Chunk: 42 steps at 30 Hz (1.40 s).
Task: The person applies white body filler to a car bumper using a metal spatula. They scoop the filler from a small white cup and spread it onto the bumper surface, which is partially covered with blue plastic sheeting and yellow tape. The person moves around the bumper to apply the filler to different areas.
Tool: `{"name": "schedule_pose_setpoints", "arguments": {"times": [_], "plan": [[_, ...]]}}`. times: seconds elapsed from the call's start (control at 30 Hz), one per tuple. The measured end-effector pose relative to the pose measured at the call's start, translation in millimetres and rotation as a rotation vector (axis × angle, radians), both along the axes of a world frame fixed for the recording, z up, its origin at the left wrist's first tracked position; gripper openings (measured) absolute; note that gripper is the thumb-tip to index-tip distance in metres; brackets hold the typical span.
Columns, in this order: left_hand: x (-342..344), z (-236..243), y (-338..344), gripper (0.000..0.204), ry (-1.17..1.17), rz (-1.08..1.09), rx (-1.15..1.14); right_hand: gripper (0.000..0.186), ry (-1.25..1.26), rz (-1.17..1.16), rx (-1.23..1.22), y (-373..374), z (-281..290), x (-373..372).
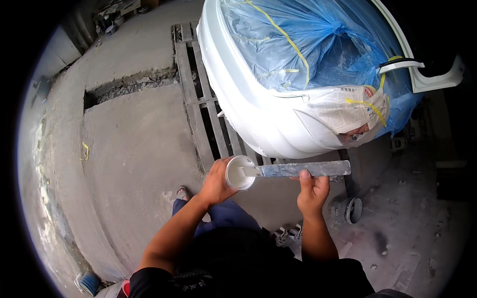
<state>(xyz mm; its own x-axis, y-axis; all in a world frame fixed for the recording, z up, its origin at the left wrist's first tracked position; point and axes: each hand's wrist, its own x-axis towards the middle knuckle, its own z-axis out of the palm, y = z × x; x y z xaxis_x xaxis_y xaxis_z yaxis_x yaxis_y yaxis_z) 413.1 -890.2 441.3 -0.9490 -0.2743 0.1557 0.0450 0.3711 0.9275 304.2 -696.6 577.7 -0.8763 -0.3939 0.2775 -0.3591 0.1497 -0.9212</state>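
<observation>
My left hand is wrapped round the side of a white plastic cup, which holds some pale material. Between thumb and fingers, my right hand grips a long flat stirring stick, grey and stained along its length. Its narrower whitish end reaches over the rim into the cup. How deep the tip goes in the pale contents I cannot tell. Just beyond both hands is a white car body, partly masked with blue plastic film, yellow tape and newspaper.
A slatted floor grate with dark gaps runs under and beside the car body. Left of it lies a rubble-filled trench in the concrete floor. An open paint-stained can is on the floor at the right. A white curved panel juts out at the upper right.
</observation>
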Motion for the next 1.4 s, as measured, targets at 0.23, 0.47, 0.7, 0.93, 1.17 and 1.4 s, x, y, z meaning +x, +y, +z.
{"name": "schedule_pose_setpoints", "arguments": {"times": [0.23, 0.47, 0.7, 0.93, 1.17, 1.4], "plan": [[-81, -38, 0, 0.076, 0.094, -0.277, -0.033, 0.026, 0.056, -0.436, -0.042, 15, -21, -4], [-132, -82, 31, 0.074, 0.136, -0.352, -0.068, 0.027, -0.070, -0.645, -0.090, 47, -88, -25], [-169, -130, 62, 0.067, 0.078, -0.333, -0.018, 0.019, -0.212, -0.740, -0.400, 105, -138, -50], [-184, -108, 82, 0.069, -0.128, -0.289, 0.100, 0.016, -0.186, -0.657, -0.554, 159, -170, -66], [-187, -99, 86, 0.064, -0.116, -0.261, 0.198, 0.014, -0.179, -0.539, -0.655, 171, -181, -76], [-189, -103, 87, 0.067, -0.129, -0.271, 0.230, 0.015, -0.204, -0.541, -0.742, 178, -188, -81]]}}
